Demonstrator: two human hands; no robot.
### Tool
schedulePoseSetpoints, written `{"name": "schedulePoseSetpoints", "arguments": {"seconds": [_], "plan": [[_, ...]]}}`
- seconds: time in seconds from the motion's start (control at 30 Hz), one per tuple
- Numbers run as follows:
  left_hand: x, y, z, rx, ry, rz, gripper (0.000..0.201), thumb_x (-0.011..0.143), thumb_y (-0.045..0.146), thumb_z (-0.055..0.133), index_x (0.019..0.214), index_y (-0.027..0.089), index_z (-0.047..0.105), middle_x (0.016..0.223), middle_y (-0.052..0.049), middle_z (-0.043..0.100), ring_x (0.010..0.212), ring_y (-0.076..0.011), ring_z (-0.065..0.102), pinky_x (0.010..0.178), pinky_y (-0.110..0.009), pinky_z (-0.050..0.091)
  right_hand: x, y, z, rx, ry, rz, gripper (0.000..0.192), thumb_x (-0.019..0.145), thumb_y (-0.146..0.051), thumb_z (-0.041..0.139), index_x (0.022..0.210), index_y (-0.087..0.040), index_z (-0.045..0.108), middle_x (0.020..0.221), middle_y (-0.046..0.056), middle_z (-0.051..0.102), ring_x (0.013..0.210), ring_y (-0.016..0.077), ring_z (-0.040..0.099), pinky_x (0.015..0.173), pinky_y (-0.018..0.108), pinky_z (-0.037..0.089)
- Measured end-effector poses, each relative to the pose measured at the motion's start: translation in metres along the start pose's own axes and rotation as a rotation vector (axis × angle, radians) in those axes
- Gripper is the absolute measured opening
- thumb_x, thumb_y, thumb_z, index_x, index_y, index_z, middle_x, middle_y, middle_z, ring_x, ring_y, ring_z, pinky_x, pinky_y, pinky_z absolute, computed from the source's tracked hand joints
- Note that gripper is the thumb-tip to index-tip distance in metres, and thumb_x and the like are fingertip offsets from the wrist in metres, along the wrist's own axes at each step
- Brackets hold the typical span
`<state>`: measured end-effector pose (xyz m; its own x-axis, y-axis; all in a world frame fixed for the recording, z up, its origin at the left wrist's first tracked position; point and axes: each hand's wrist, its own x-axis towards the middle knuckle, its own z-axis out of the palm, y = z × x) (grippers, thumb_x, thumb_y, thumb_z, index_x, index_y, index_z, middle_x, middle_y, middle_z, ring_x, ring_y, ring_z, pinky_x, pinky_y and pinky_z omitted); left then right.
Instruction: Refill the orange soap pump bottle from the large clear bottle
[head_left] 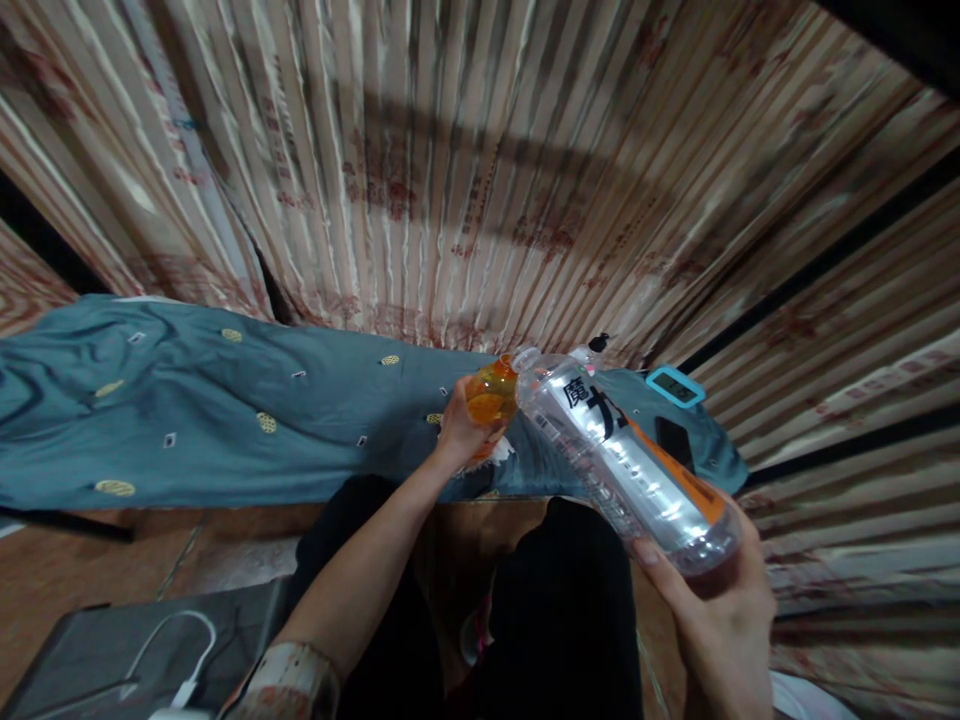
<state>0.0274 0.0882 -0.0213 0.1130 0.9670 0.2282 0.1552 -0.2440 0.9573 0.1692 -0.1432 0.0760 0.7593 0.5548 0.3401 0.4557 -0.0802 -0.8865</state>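
My right hand (724,610) is wrapped round the base of a large clear plastic bottle (622,450) with a silver and orange label. The bottle is tilted, its neck pointing up and to the left. Its open mouth meets the top of an orange bottle (491,392), which my left hand (461,425) grips around its side. Orange liquid shows inside the orange bottle. Something white and ragged lies just below my left hand, too unclear to name. Whether liquid passes between the two mouths I cannot make out.
A teal cloth with yellow prints (202,400) covers the narrow table. Behind the tilted bottle stands a black-topped clear bottle (598,345). To the right lie a blue-framed device (675,387) and a dark phone (675,442). Pleated curtains (450,180) hang behind; a white cable (169,620) lies lower left.
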Motion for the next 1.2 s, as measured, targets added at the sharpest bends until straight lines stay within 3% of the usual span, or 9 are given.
{"name": "schedulePoseSetpoints", "arguments": {"seconds": [0.27,0.67,1.2], "plan": [[-0.0014,0.0038,-0.0010,-0.016,-0.004,0.007,0.074,0.060,0.020,0.088,0.122,0.022,0.049,0.126,-0.010,0.069,0.118,-0.0287,0.067,0.103,-0.047,0.053,0.0016,0.0021,0.0006,-0.001,0.005,-0.041,0.090,0.053,-0.052,0.088,0.130,-0.017,0.057,0.120,0.011,0.066,0.106,0.0279,0.065,0.094,0.042,0.053],[-0.0016,0.0065,-0.0027,-0.003,-0.005,0.012,0.073,0.059,0.019,0.088,0.121,0.022,0.048,0.126,-0.010,0.069,0.119,-0.0294,0.067,0.104,-0.048,0.052,0.0012,0.0003,0.0007,0.011,-0.016,-0.039,0.094,0.053,-0.052,0.088,0.133,-0.016,0.055,0.123,0.013,0.064,0.109,0.0309,0.064,0.103,0.049,0.048],[0.0002,0.0024,0.0002,-0.009,-0.007,-0.008,0.077,0.059,0.020,0.089,0.124,0.021,0.047,0.128,-0.013,0.068,0.121,-0.0314,0.066,0.105,-0.050,0.051,0.0035,0.0023,0.0018,-0.016,-0.020,-0.088,0.088,0.056,-0.053,0.087,0.131,-0.018,0.056,0.124,0.011,0.064,0.108,0.0281,0.064,0.102,0.046,0.050]]}}
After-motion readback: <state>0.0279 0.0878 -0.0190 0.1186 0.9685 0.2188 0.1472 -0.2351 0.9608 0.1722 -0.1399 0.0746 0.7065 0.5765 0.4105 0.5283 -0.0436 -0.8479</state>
